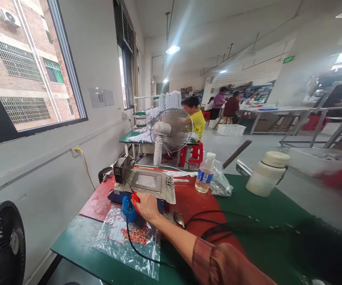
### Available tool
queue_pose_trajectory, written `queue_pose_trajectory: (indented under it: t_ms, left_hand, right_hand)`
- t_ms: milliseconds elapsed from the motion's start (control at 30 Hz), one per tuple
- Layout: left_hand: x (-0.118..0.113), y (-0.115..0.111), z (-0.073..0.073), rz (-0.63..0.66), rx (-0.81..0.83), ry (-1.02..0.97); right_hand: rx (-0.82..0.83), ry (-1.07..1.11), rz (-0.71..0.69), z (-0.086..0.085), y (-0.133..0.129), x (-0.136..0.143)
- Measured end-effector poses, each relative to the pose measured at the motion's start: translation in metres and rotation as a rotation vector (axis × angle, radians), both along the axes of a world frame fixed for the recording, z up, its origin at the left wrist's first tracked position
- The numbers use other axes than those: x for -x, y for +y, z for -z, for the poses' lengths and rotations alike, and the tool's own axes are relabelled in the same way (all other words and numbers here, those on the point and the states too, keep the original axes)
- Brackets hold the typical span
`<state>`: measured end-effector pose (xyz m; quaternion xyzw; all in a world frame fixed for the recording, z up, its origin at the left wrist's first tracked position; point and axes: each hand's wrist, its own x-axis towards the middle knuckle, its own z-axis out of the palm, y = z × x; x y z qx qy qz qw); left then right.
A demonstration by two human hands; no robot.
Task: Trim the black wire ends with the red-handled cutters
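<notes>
My right hand (146,206) reaches out over the green table (78,241), my arm in a plaid sleeve. Its fingers are closed on a small red-handled tool (135,202) held right at a blue cup-like holder (128,210). A black cable (132,245) runs from there back toward me. Just behind the hand sits a blue-based machine with a flat metal tray (147,181) and a small black fan (122,169) on its left. Under the hand lies a clear plastic bag with small red parts (137,235). My left hand is out of view.
A spoon (178,219), a water bottle (204,174), a crumpled clear bag (220,184) and a white jar (267,174) stand on the red mat and table. A black fan (1,243) is at the lower left. Behind, a white table fan (171,130) and a seated person in yellow (198,120).
</notes>
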<state>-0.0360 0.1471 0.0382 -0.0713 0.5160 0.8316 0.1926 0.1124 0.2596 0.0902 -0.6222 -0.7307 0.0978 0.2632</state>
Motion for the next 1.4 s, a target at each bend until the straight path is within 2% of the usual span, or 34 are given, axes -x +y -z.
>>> queue_pose_trajectory:
  t_ms: [100,200,300,433,567,767,1000,1233,1333,1400]
  left_hand:
    - [0.003,0.101,-0.031,-0.047,-0.035,0.068]
    - [0.007,0.182,-0.056,-0.095,-0.058,0.114]
    - [0.01,0.232,-0.069,-0.152,-0.066,0.136]
    - [0.009,0.263,-0.07,-0.233,-0.07,0.163]
    - [0.016,0.266,-0.064,-0.249,-0.061,0.214]
    - [0.037,0.247,-0.061,-0.174,-0.065,0.249]
    - [0.025,0.246,-0.075,-0.047,-0.083,0.215]
    - [0.019,0.241,-0.091,0.039,-0.055,0.154]
    - [0.007,0.223,-0.088,0.066,-0.024,0.136]
    - [-0.003,0.194,-0.074,0.075,0.002,0.127]
  right_hand:
    - [-0.018,0.01,-0.01,-0.016,0.005,-0.01]
    - [-0.035,0.014,0.01,-0.04,0.017,-0.029]
    - [-0.046,-0.004,0.074,-0.061,0.036,-0.052]
    - [-0.028,-0.038,0.151,-0.074,0.059,-0.075]
    - [0.003,-0.058,0.175,-0.069,0.073,-0.083]
    - [0.037,-0.079,0.168,-0.063,0.08,-0.076]
    - [0.041,-0.1,0.126,-0.063,0.083,-0.06]
    - [0.047,-0.117,0.106,-0.059,0.083,-0.057]
    - [0.04,-0.123,0.102,-0.059,0.084,-0.056]
    - [0.036,-0.126,0.096,-0.059,0.084,-0.056]
